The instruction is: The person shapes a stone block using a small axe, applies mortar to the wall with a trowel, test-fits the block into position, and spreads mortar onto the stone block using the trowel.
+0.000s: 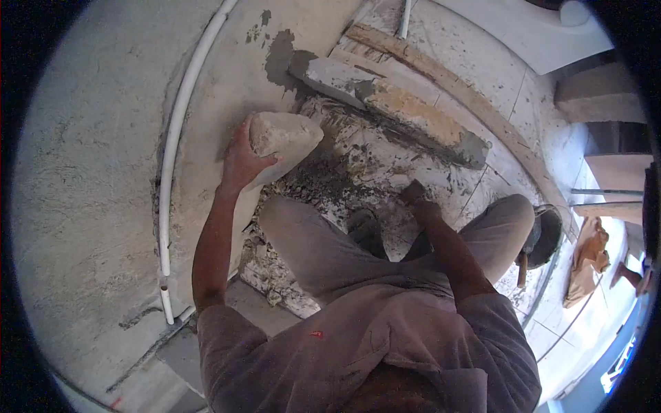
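Head view shows your left hand [242, 162] gripping a block [288, 141] near mortar-smeared slabs [416, 118], your right hand's [424, 208] hold unclear.

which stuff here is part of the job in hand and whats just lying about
In the work:
rough pale block, in the left hand
small dark flat piece, apparently in the right hand
grey-smeared pale and tan blocks, on the floor

Apparently just lying about:
long brown wooden plank
crumpled brown bag

left arm [215, 241] extended, left hand [242, 160] in wide curved grip; right arm [454, 251] angled inward, right hand [423, 209] grip unclear.
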A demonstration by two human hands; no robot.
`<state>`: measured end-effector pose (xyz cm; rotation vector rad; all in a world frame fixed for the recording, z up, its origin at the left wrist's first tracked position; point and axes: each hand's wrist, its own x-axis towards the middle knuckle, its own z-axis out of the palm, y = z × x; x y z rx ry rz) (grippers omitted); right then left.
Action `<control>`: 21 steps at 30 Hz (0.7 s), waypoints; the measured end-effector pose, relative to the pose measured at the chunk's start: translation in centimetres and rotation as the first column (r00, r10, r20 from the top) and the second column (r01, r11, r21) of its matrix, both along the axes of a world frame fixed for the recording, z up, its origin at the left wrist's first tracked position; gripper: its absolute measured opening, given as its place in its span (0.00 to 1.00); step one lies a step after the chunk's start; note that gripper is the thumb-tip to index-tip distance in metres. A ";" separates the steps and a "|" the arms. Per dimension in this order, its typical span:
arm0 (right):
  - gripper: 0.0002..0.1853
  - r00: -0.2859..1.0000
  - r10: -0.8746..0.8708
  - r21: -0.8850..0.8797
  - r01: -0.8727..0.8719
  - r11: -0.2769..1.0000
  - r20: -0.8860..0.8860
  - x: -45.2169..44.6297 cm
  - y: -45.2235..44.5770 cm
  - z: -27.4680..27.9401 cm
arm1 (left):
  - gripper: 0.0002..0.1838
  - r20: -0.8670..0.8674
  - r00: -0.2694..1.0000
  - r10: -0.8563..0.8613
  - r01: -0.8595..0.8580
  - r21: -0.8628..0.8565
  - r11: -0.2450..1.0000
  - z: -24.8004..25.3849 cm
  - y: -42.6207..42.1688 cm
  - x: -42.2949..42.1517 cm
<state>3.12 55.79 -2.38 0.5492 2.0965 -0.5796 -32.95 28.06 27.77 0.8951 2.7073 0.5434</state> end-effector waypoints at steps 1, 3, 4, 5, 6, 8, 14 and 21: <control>0.22 0.986 -0.134 -0.037 0.131 0.991 -0.098 0.5 -0.2 1.1 | 0.57 0.008 1.000 0.008 -0.008 -0.007 1.000 -1.7 -1.0 0.1; 0.20 0.944 -0.269 -0.080 0.258 0.963 -0.193 1.8 -0.4 1.2 | 0.58 0.070 0.993 0.097 -0.094 -0.035 0.995 -4.3 -2.1 0.2; 0.21 0.946 -0.066 -0.038 0.057 0.998 -0.317 2.6 -0.1 0.6 | 0.58 0.067 0.993 0.093 -0.092 -0.029 0.995 -5.4 -2.3 0.3; 0.22 0.894 0.138 0.031 -0.138 0.990 -0.425 3.2 0.3 -0.7 | 0.58 0.125 0.988 0.086 -0.087 0.004 0.996 -6.2 -2.4 0.6; 0.22 0.894 0.134 0.035 -0.132 0.991 -0.427 3.2 0.5 -1.8 | 0.59 0.185 0.980 0.077 -0.084 0.033 0.996 -7.0 -2.4 0.8; 0.28 0.780 0.217 0.201 -0.120 0.972 -0.587 3.3 0.4 -3.3 | 0.58 0.155 0.987 0.030 -0.032 0.011 0.999 -8.9 -2.1 1.2; 0.27 0.712 -0.206 -0.249 0.045 0.967 -0.671 -5.0 -0.8 9.3 | 0.60 0.200 0.958 -0.207 0.249 -0.221 0.943 -9.3 3.3 2.0; 0.22 0.553 -0.463 -0.449 0.172 0.877 -0.693 -10.5 -3.6 17.6 | 0.58 0.212 0.949 -0.233 0.254 -0.081 0.964 -10.7 6.3 3.9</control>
